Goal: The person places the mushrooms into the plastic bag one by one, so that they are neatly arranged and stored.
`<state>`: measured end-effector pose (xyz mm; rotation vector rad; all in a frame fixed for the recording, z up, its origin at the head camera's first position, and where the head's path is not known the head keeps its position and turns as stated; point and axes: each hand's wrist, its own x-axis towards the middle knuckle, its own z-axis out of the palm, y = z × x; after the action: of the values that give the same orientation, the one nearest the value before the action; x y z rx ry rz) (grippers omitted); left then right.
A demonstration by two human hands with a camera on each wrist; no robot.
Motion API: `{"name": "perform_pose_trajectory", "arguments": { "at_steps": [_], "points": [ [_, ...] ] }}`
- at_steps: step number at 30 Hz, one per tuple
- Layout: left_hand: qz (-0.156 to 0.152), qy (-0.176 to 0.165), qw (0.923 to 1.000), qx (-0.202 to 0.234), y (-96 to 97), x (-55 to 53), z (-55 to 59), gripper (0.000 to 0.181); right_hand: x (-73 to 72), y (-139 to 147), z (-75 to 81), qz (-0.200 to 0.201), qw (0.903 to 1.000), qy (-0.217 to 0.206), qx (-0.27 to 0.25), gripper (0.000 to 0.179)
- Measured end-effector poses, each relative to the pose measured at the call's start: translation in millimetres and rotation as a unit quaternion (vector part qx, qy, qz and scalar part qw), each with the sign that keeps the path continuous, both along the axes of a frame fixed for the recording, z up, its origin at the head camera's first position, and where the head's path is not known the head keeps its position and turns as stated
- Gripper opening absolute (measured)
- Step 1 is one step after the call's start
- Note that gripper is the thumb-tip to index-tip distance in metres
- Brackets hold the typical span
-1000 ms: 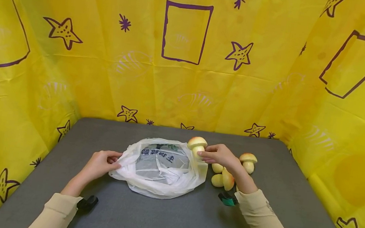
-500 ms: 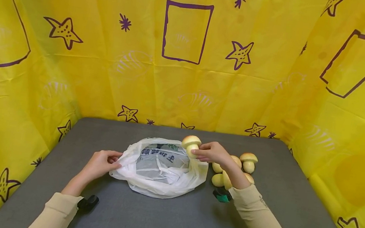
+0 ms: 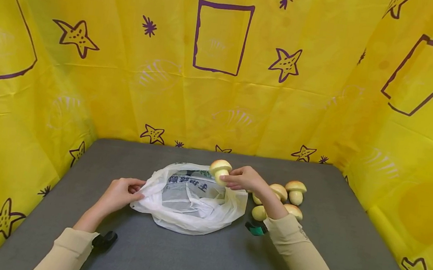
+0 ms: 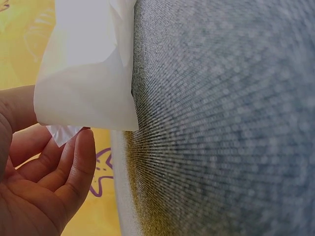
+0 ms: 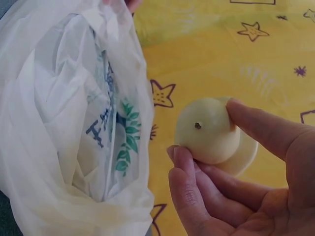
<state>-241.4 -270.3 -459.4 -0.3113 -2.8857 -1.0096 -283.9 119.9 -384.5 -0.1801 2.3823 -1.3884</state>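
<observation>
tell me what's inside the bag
Inside the bag, crumpled white plastic shows, with dark lettering and green leaves on its wall. The right hand holds a mushroom, but none shows inside. Folds cover parts of the bottom; anything beneath cannot be seen.

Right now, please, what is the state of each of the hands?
Left hand: closed, pinching the edge of the white bag.
Right hand: closed, holding a mushroom by its stem.

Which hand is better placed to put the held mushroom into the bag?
Probably the right hand: it pinches the mushroom near the white bag, whose edge the left hand grips.
</observation>
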Motion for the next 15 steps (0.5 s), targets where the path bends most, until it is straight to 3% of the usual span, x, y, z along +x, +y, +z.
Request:
{"name": "perform_pose_trajectory", "arguments": {
  "at_steps": [15],
  "points": [
    [-0.001, 0.006, 1.0, 0.004, 0.2, 1.3, 0.9, 0.035, -5.8, -27.6, -4.3, 0.002, 0.9997, -0.019, -0.017, 0.051]
  ]
}}
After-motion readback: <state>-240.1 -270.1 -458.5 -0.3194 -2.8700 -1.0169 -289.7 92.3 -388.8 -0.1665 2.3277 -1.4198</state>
